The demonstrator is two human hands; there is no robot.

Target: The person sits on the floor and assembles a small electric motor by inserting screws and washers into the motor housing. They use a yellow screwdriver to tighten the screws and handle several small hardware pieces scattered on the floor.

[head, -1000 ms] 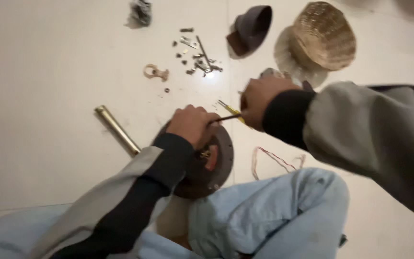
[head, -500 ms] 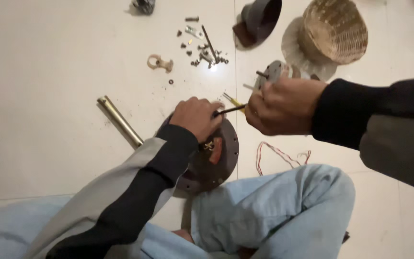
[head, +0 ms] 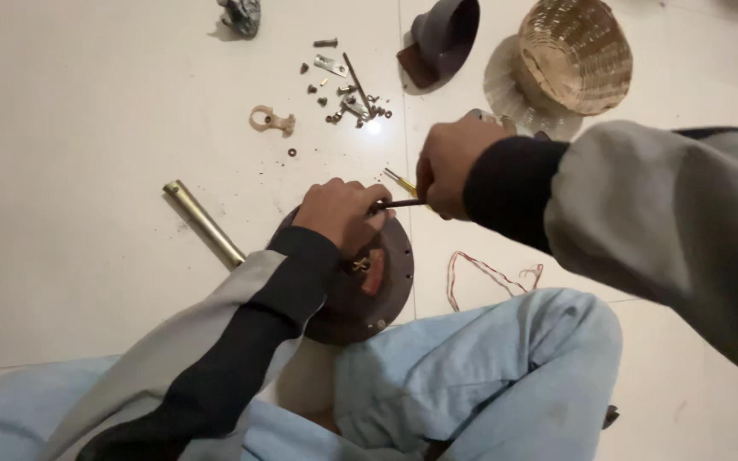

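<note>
So my left hand (head: 339, 212) was clamped down on top of the round dark metal plate (head: 360, 286) sitting on the white tile floor (head: 87, 128) by my knee; my right hand (head: 448, 166) was closed around a thin dark rod (head: 401, 203), its tip meeting my left fingers. Brass tube (head: 202, 222) lay just left of the plate; loose screws and bits (head: 348, 94) were scattered further out; the woven basket (head: 576, 55) lay tipped on its side, couldn't see inside; dark cup-shaped part (head: 444, 36) beside it.
</note>
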